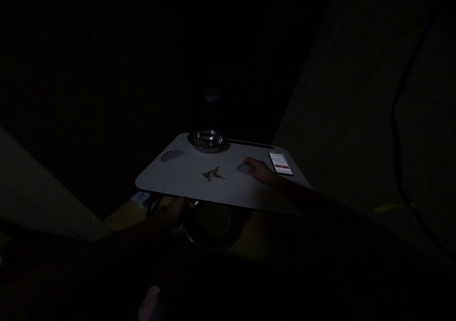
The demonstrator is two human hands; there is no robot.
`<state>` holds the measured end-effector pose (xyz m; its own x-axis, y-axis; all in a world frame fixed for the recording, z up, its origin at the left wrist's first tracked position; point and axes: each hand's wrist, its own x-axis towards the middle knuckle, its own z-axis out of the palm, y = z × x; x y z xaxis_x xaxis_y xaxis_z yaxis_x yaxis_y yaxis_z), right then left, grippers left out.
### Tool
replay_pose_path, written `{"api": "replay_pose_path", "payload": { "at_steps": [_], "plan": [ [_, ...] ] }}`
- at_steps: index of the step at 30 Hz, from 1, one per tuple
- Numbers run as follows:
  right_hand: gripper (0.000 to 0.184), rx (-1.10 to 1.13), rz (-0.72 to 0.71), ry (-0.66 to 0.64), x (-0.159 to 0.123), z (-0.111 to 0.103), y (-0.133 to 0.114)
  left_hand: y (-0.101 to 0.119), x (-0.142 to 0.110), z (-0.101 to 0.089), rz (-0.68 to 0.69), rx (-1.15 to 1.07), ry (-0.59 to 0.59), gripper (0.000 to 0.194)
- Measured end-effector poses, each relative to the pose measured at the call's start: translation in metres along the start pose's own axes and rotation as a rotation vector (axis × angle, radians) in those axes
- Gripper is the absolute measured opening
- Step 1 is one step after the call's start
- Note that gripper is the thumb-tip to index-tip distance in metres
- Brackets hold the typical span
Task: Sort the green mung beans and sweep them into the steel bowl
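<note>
On a small white table lies a loose scatter of small green grains or seeds [212,174]. My right hand [261,170] rests on the tabletop to the right of them, fingers curled down over a printed protractor shape [244,168]; anything in the fingers is too dark to see. At the table's front edge my left hand [178,212] is closed, by a small pale thing [196,202] I cannot identify. Just right of that hand, below the table edge, a wide dark bowl [190,238] holds many green grains [214,220].
A shiny steel bowl [215,146] stands at the back of the table [171,178]. A lit phone [281,164] lies at the right. A second protractor print [172,155] is at the left. A dark cable [394,121] hangs along the right wall. The room is very dark.
</note>
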<state>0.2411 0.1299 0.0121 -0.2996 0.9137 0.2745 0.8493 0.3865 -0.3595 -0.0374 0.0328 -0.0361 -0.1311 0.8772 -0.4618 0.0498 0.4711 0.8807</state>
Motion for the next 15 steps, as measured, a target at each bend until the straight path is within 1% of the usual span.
{"api": "replay_pose_path", "payload": {
  "at_steps": [2, 4, 7, 12, 15],
  "plan": [
    [0.036, -0.007, -0.021, 0.002, 0.003, 0.003, -0.002, 0.001, -0.001, 0.002, -0.014, 0.011, -0.016, 0.008],
    [0.035, -0.01, -0.057, 0.015, 0.006, 0.007, -0.004, 0.001, 0.0, 0.002, -0.034, 0.017, -0.014, 0.008],
    [0.036, 0.0, -0.092, 0.054, 0.01, 0.011, -0.005, 0.0, 0.002, 0.002, -0.025, 0.022, 0.002, 0.009],
    [0.035, 0.048, -0.025, 0.11, 0.005, 0.007, -0.001, 0.003, -0.003, 0.003, 0.02, 0.019, 0.005, 0.007],
    [0.034, 0.099, 0.037, 0.124, -0.002, 0.001, 0.002, 0.004, -0.004, 0.003, 0.003, 0.009, 0.017, 0.008]
  ]
}}
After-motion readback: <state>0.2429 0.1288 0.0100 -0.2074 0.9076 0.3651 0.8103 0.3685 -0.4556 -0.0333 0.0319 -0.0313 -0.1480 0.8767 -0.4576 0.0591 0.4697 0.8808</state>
